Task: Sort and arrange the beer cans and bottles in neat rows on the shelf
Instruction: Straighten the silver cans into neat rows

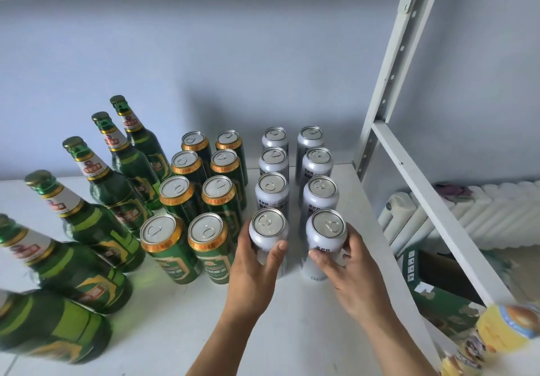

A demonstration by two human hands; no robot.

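A person's two bare hands grip the front pair of silver cans on a white shelf (292,332) set against a pale blue wall (233,68). The left hand (254,270) wraps the front-left silver can (268,229), its fingers clamped on the can's body with the thumb pressed across the front. The right hand (350,270) holds the front-right silver can (326,231) in the same way, fingers closed around its lower half. Both cans stand upright on the shelf, each heading a row of four silver cans (317,161) that runs back toward the wall, the two rows side by side with a narrow gap between them.

To the left of these stand two matching rows of green cans (217,191) with gold rims, four deep, also upright and close together. Farther left, a diagonal line of green glass bottles (115,182) with gold caps and white neck labels stretches from the wall to the near left corner, where the closest bottles blur at the frame's edge.

A white metal upright (409,39) of the shelving frames the right side. Beyond it, lower down, a white radiator (467,215) sits against the wall beside a green cardboard box (438,302). Yellow-labelled items (502,332) at the bottom right corner are too blurred to make out.
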